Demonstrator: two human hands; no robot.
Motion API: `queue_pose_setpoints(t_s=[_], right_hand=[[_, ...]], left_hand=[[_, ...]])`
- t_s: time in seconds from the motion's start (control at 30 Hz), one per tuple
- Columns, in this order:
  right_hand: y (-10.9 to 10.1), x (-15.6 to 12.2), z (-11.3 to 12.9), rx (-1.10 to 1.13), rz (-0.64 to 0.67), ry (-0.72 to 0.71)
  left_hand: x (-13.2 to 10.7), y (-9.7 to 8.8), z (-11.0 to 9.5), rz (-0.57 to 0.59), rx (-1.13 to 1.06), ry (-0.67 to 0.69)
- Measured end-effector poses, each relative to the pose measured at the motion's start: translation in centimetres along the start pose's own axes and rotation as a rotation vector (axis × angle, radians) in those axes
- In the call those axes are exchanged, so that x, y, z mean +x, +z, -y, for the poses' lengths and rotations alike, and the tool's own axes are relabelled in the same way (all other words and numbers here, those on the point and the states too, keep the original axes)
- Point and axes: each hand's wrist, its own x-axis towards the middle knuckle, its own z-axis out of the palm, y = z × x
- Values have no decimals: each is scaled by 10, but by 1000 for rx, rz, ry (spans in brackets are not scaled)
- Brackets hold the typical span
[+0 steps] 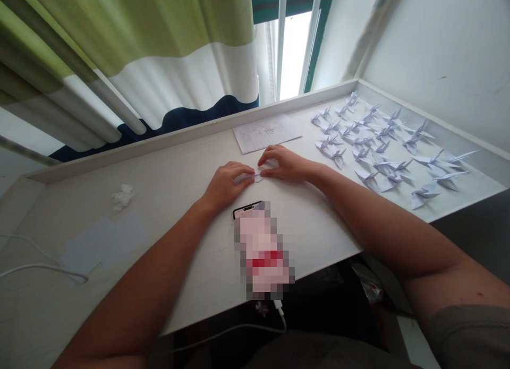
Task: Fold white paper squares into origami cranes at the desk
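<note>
At frame centre, the left hand [227, 184] and right hand [285, 164] both pinch a small white paper piece [257, 173] flat against the white counter [179, 183], judged mid-fold and unfinished, while many finished white folded-paper cranes [382, 146] lie at upper right.

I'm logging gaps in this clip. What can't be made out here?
Paper between the left hand and right hand, head view: the fingers cover most of it, so its folded shape is unclear.
Phone, head view: the screen is blurred into blocks.
Printed sheet, head view: the writing is too small to read.
Cable, head view: cut off by the left edge.
</note>
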Motion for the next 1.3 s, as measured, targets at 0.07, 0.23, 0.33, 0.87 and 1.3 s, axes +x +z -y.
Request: queue_pose_setpoints(t_s=[0.07,0.23,0.33,0.87,1.3], right_hand=[[-1,0,-1,-22,9,-6],[-1,1,-3,-42,-15,53],[1,1,-1,-25,-39,38],[5,0,21,170,-62,-34],[11,2,28,439,-182,90]], left_hand=[[0,0,-2,31,80,34],[0,-1,-9,94,185,95],[-1,-2,-11,94,189,87],[-2,1,-7,-161,-82,-195],[3,3,-14,-185,-676,-419]])
